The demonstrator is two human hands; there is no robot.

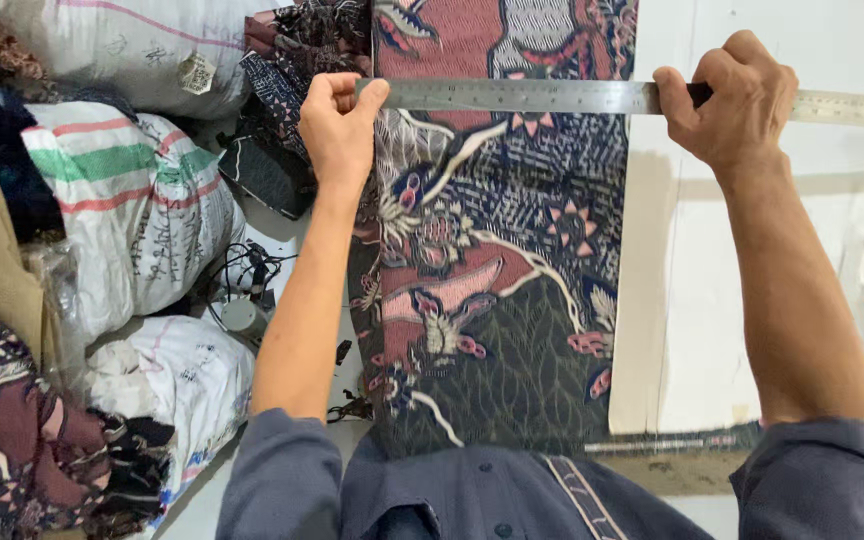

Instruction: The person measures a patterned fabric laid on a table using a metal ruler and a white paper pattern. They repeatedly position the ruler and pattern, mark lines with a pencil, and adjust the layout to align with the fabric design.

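Across one batik cloth (497,270): one steel ruler (552,96), pinched by left hand (337,125), right hand (732,105); three sacks (142,210) alongside.

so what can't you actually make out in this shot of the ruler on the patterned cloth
- Metal ruler: its right end runs off the head view's edge; markings too small to read.
- Right hand: covers part of the ruler.
- Patterned cloth: top cut by the frame, near edge hidden by the person's shirt.
- Left hand: covers the ruler's left tip.

White table (752,300) carries patterned batik cloth (492,300), spread flat on it
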